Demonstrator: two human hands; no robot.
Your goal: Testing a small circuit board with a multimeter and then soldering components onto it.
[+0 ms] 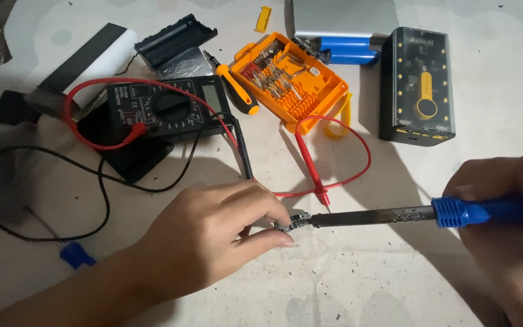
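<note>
The left hand (213,233) pinches a small circuit board (292,223) near the table's (346,284) front edge. The right hand (509,212) grips a soldering iron (394,215), its tip touching the board.

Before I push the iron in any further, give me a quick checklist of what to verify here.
1. Left hand pinches the small circuit board: ok.
2. Right hand grips the soldering iron by its blue handle, off the metal: ok.
3. Iron tip meets the board: ok.
4. Left fingertips clear of the tip: not ok, very close.
5. Red probe clear of the iron: not ok, its point lies beside the barrel.
6. Iron hot: cannot tell.
</note>
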